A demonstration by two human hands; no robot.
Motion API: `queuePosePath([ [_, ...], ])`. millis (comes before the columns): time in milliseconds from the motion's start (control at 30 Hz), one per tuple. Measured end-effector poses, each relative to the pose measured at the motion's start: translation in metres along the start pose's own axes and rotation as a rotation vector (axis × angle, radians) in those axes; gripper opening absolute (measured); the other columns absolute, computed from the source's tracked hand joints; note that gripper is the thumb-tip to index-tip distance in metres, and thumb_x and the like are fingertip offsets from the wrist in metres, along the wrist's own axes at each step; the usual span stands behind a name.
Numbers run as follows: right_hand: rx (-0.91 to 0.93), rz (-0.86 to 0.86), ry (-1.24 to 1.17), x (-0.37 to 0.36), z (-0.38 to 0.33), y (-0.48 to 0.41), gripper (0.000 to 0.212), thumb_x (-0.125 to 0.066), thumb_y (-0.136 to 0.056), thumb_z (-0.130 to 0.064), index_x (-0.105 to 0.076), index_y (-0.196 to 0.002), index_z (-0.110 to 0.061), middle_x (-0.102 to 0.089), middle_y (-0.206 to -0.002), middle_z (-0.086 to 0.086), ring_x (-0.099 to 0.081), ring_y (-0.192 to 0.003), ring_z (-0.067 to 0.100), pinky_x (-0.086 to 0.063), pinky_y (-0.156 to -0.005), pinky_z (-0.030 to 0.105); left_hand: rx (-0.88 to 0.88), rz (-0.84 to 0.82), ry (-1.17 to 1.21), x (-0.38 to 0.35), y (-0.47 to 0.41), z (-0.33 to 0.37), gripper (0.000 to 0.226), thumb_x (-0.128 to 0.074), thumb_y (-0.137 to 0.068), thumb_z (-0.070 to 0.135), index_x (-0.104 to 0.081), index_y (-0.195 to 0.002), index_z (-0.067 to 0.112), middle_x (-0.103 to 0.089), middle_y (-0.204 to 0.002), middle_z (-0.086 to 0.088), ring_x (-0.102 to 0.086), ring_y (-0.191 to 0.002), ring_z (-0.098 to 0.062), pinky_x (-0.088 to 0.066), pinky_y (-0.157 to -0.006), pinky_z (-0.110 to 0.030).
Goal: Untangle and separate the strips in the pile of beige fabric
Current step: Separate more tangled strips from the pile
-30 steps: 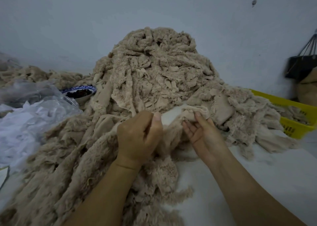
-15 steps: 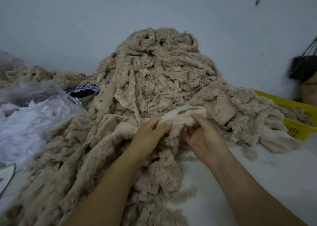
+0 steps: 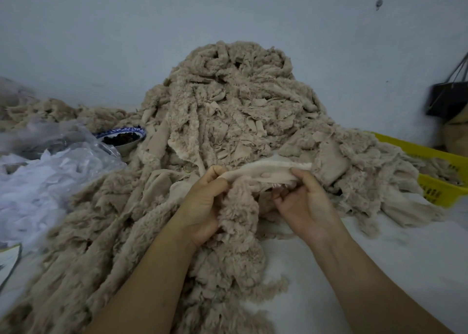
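Note:
A tall pile of beige fabric made of fuzzy tangled strips rises against the wall and spreads toward me on the white surface. Between my hands a pale strip is stretched level at the pile's foot. My left hand pinches its left end, and a fuzzy beige strip hangs down beside the palm. My right hand grips the strip's right part, thumb on top and fingers curled beneath.
Crumpled clear plastic over white scraps lies at the left. A blue-rimmed bowl with dark contents sits behind it. A yellow basket holding more beige fabric stands at the right, a dark bag behind it.
My hands have drawn the pale strip out between them, and it now lies taut and longer. The left hand turned from knuckles-up to a pinch at the strip's end.

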State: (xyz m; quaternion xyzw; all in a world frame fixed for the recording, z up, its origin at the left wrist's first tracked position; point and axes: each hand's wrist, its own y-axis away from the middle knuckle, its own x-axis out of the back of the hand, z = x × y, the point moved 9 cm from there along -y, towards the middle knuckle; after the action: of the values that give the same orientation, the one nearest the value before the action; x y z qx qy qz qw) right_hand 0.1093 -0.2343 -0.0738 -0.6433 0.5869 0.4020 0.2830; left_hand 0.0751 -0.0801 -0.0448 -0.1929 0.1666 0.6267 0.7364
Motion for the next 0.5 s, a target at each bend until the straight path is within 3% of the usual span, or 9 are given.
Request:
queuePosePath([
  [67, 0.005, -0.004, 0.025, 0.000, -0.001, 0.000, 0.010, -0.065, -0.085, -0.012, -0.059, -0.093, -0.011, -0.064, -0.076, 0.004, -0.060, -0.066, 0.012, -0.053, -0.057, 0.023, 0.035, -0.015, -0.027, -0.002, 0.000, -0.001, 0.014, -0.063, -0.076, 0.010, -0.071, -0.087, 0.013, -0.072, -0.089, -0.011, -0.068, -0.077, -0.019, -0.056, -0.070, -0.032],
  [167, 0.014, -0.070, 0.126, -0.007, -0.001, 0.001, 0.034, -0.067, -0.078, -0.017, -0.060, -0.110, -0.007, -0.072, -0.094, 0.009, -0.068, -0.089, 0.019, -0.057, -0.080, 0.030, 0.042, 0.017, -0.333, 0.001, 0.000, -0.002, 0.028, -0.069, -0.078, 0.036, -0.078, -0.101, 0.024, -0.075, -0.106, 0.001, -0.070, -0.099, -0.012, -0.054, -0.090, -0.031],
  [233, -0.011, -0.123, 0.213, -0.012, 0.005, 0.004, 0.048, -0.067, -0.080, -0.020, -0.055, -0.124, -0.005, -0.070, -0.106, 0.013, -0.069, -0.097, 0.023, -0.058, -0.082, 0.037, 0.032, -0.018, -0.583, -0.004, 0.002, -0.005, 0.035, -0.070, -0.072, 0.054, -0.078, -0.099, 0.032, -0.075, -0.103, 0.012, -0.069, -0.100, -0.004, -0.053, -0.090, -0.023],
  [300, -0.051, -0.125, 0.231, -0.013, 0.012, 0.005, 0.054, -0.066, -0.085, -0.020, -0.050, -0.135, -0.006, -0.067, -0.118, 0.015, -0.069, -0.106, 0.027, -0.057, -0.085, 0.040, 0.030, -0.028, -0.694, -0.006, 0.003, -0.009, 0.030, -0.070, -0.070, 0.056, -0.079, -0.089, 0.035, -0.076, -0.098, 0.014, -0.070, -0.095, -0.003, -0.053, -0.084, -0.019],
  [367, -0.064, -0.102, 0.174, -0.013, 0.015, 0.006, 0.044, -0.064, -0.087, -0.017, -0.054, -0.128, -0.005, -0.070, -0.116, 0.016, -0.071, -0.103, 0.026, -0.058, -0.083, 0.039, 0.027, 0.013, -0.586, -0.001, 0.001, -0.007, 0.025, -0.068, -0.074, 0.051, -0.080, -0.082, 0.030, -0.077, -0.093, 0.005, -0.072, -0.089, -0.009, -0.055, -0.075, -0.019],
  [433, -0.038, -0.025, 0.099, -0.008, 0.009, 0.006, 0.016, -0.062, -0.089, -0.010, -0.063, -0.105, -0.009, -0.072, -0.094, 0.009, -0.073, -0.078, 0.017, -0.057, -0.065, 0.029, 0.041, 0.114, -0.296, 0.009, -0.001, -0.004, 0.025, -0.065, -0.083, 0.043, -0.079, -0.079, 0.023, -0.077, -0.091, -0.004, -0.073, -0.082, -0.015, -0.058, -0.069, -0.025],
  [500, -0.013, 0.027, 0.022, -0.004, 0.005, 0.006, 0.009, -0.060, -0.088, -0.004, -0.065, -0.087, -0.011, -0.064, -0.076, 0.002, -0.063, -0.060, 0.010, -0.046, -0.058, 0.023, 0.047, 0.202, -0.053, 0.019, -0.002, -0.002, 0.036, -0.057, -0.095, 0.036, -0.079, -0.073, 0.018, -0.075, -0.086, -0.009, -0.073, -0.078, -0.019, -0.060, -0.072, -0.031],
])
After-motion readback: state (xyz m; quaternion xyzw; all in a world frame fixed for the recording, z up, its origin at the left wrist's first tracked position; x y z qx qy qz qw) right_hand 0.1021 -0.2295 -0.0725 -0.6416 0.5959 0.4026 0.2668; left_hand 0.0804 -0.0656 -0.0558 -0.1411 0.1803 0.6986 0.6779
